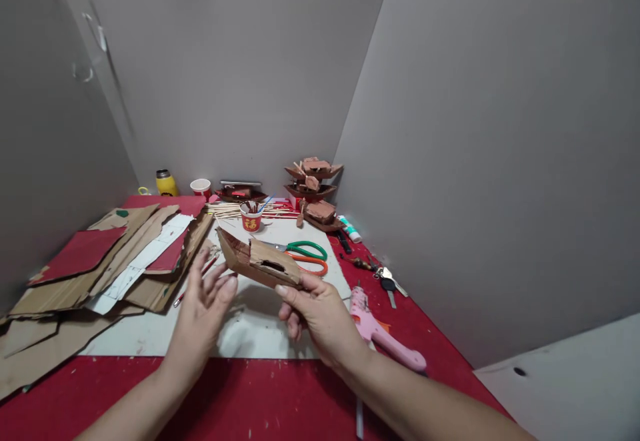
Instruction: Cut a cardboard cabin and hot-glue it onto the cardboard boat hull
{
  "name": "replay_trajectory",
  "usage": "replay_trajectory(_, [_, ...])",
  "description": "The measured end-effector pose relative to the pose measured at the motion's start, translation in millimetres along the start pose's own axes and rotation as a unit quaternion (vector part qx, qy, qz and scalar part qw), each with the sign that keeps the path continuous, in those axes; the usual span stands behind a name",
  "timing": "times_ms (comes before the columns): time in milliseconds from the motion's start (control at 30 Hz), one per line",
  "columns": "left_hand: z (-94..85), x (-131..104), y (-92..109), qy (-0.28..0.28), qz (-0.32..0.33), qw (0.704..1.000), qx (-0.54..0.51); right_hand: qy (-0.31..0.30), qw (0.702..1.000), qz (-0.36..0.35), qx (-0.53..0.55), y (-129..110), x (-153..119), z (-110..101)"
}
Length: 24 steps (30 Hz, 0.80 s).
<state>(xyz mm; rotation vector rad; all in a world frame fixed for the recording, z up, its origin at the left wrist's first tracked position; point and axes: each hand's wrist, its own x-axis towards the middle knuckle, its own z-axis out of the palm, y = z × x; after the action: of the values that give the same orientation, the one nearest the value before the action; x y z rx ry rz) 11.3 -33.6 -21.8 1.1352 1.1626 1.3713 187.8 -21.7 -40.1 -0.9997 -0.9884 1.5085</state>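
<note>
A small cardboard boat (257,262) with a curved roof and a dark oval opening in its side is raised above the white board. Its right end is pinched between the thumb and fingers of my right hand (320,314). Just left of and below the boat's pointed end, my left hand (207,297) has its fingers apart and holds nothing. Behind the boat lie scissors (307,251) with green and orange handles. Beyond it stands a red paper cup (251,217) with brown smears inside.
Cardboard sheets (100,261) cover the left side. A pink glue gun (383,337) and keys (387,281) lie at right. Finished-looking brown boats (314,191) are stacked behind, near thin sticks (227,210), a yellow bottle (166,183) and another cup (201,188). Grey panels enclose the table.
</note>
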Motion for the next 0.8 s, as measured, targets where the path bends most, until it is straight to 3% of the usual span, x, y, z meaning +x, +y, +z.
replay_trajectory(100, [13.9,14.1,-7.8,-0.054,-0.030,0.991,-0.116,-0.015,1.000,0.019,0.008,4.0,-0.3,13.3])
replay_trajectory(200, [20.1,25.8,-16.8,-0.041,-0.027,0.981,-0.186,-0.042,0.998,0.046,0.009,5.6,-0.8,23.3])
replay_trajectory(400, [9.9,36.8,-18.9,-0.003,-0.076,0.972,-0.221,-0.144,0.986,0.087,-0.010,4.5,-15.9,23.4])
replay_trajectory(467, [3.5,39.6,-16.8,-0.001,-0.093,0.968,-0.232,-0.145,0.986,0.084,-0.023,3.2,-24.6,19.0])
replay_trajectory(567, [-4.5,42.5,-13.7,-0.032,-0.121,0.959,-0.253,-0.082,0.994,0.030,-0.061,-6.7,-32.0,9.0])
replay_trajectory(667, [-7.5,41.8,-10.4,-0.086,-0.168,0.940,-0.286,-0.014,0.992,-0.069,-0.105,-23.1,-28.0,-2.8])
replay_trajectory(800, [-4.5,34.5,-6.3,-0.101,-0.262,0.916,-0.287,0.023,0.957,-0.176,-0.231,-34.2,-14.7,-13.8])
